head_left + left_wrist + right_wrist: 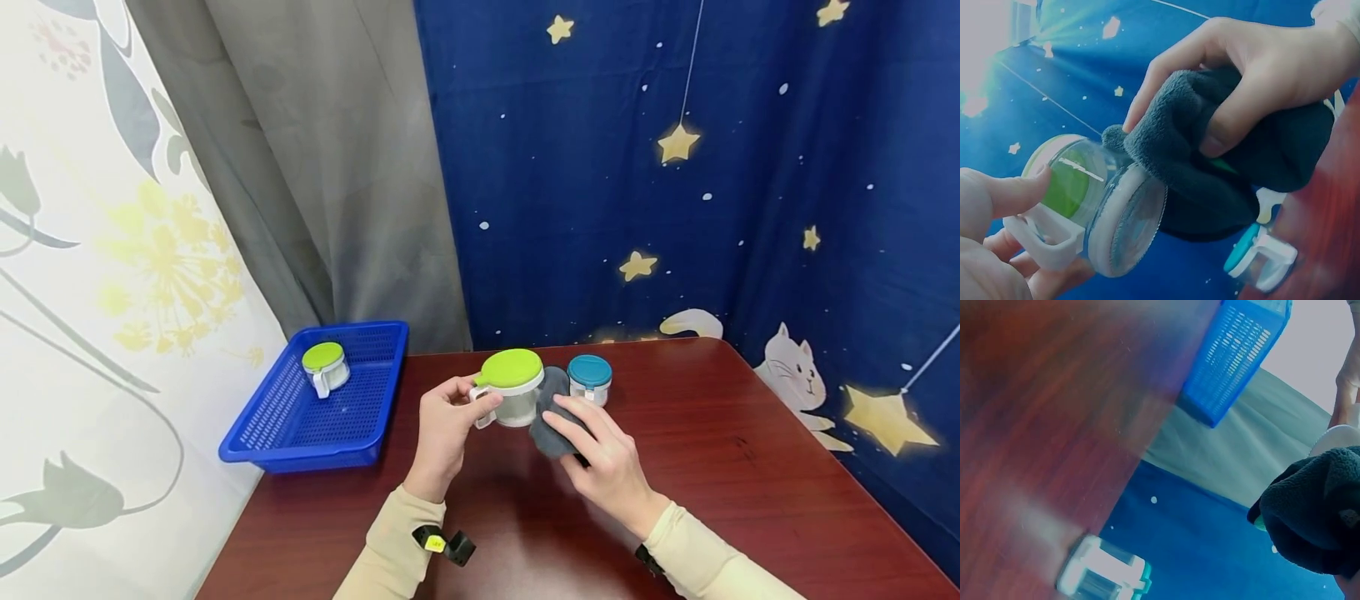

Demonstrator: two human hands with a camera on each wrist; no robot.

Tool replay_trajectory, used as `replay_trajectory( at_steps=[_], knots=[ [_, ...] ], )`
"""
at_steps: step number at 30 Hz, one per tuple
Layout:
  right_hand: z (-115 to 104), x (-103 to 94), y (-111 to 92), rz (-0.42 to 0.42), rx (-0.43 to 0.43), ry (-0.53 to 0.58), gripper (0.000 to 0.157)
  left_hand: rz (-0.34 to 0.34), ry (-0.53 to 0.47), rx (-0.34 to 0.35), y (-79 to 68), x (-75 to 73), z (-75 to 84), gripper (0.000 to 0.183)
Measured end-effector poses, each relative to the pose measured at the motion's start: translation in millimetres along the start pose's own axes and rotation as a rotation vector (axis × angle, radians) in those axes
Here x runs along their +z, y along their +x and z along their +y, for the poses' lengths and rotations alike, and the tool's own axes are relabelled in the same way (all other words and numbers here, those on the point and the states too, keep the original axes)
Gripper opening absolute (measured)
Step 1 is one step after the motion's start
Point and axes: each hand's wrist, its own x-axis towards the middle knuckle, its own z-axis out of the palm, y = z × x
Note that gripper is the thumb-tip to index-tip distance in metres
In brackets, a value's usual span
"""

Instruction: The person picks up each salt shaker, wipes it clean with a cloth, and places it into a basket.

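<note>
My left hand (448, 425) grips a clear seasoning jar (517, 407) with a lime-green lid and a white handle, held up above the table. In the left wrist view the jar (1129, 219) is tilted, its base toward the camera and my thumb on its side. Bunched in my right hand (611, 458) is a dark grey cloth (553, 417), pressed against the jar's side. The cloth (1179, 137) hides part of the jar's wall. Just behind the cloth stands a similar jar (590, 381) with a teal lid and white handle, on the table.
A blue plastic basket (300, 458) sits at the table's left edge. Inside it rests a smaller-looking green-lidded jar (327, 368) with a white handle. The dark red wooden table (750, 467) runs back to grey and blue star-print curtains (570, 192).
</note>
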Motion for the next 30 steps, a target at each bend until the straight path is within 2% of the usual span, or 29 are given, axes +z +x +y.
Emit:
replay_trajectory(
  at_steps=[6,10,15,18,21,25,30],
  knots=[
    [-2.0,2.9,-6.3,0.001,0.012,0.015,0.029,-0.055,0.037,-0.008,-1.5,-4.0,-4.6,0.035],
    [-2.3,2.4,-6.1,0.023,0.001,0.023,0.032,-0.084,0.019,-0.014,-2.7,-3.3,-8.7,0.033],
    [2.5,-1.1,-3.4,0.029,0.024,0.045,0.043,-0.063,0.009,-0.019,-2.9,-1.9,-9.3,0.032],
    [9.6,-5.6,1.7,0.025,0.043,0.026,0.045,-0.048,0.042,-0.003,-3.5,-3.0,-8.4,0.034],
    [17.4,-11.9,9.3,0.033,0.076,-0.014,0.049,-0.07,0.081,0.012,-5.1,-4.6,-7.8,0.035],
    [22.9,-19.5,19.7,-0.018,0.12,-0.034,0.062,-0.112,0.119,0.034,-7.4,-7.0,-8.9,0.034],
    [23.8,-23.1,25.7,-0.106,0.106,-0.028,0.068,-0.137,0.108,0.069,-9.0,-8.1,-10.2,0.03]
  ],
)
